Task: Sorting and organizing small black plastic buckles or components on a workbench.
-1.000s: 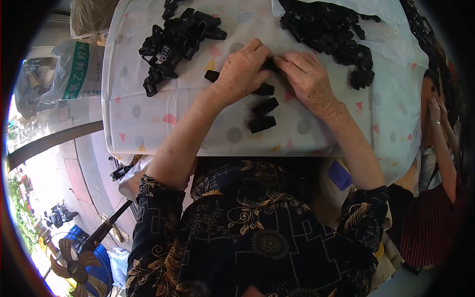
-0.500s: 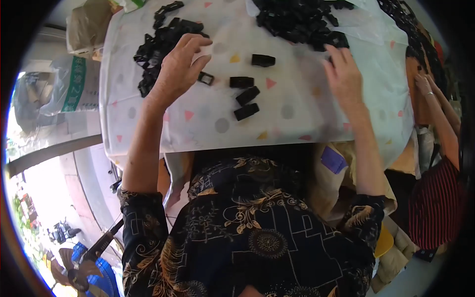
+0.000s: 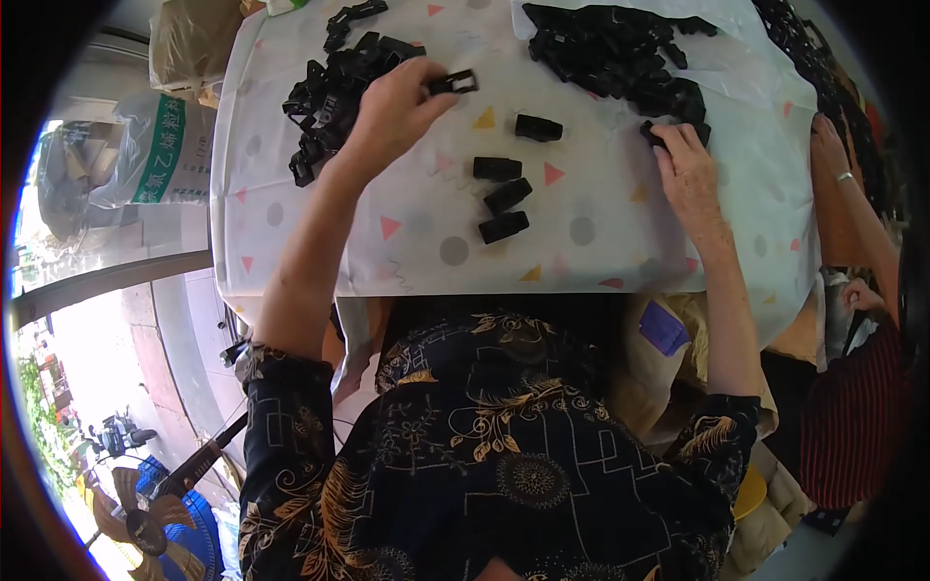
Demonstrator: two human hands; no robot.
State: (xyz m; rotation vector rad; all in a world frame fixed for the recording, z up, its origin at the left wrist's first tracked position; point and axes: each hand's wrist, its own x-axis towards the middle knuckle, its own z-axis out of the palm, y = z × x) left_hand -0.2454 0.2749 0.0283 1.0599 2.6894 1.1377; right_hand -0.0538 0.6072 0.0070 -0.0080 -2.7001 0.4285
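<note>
The grip of your left hand (image 3: pixel 392 114) is closed on a small black rectangular plastic frame (image 3: pixel 449 86), pinched at one end between thumb and fingers, a hold that seems meant to keep its window-like opening uncovered. It sits just right of a jumbled left-hand heap of angular black plastic pieces (image 3: pixel 368 63). Your right hand (image 3: pixel 692 176) reaches the near end of a right-hand heap of matte black plastic parts (image 3: pixel 620 48), fingertips at a dark part (image 3: pixel 650 135); whether that grip has closed on it, you cannot tell from here. The two heaps stand well apart, one before each hand, probably so that each lies within easy reach. Between them, three black oblong plastic blocks (image 3: pixel 508 197) lie close together, with a fourth black block (image 3: pixel 539 128) set apart above, perhaps grouped there to stay separate from the heaps. All rest on a table (image 3: pixel 581 266) covered in white cloth with pink triangles and grey dots. At far right, a co-worker in dark red stripes (image 3: pixel 848 436) reaches forward.
</note>
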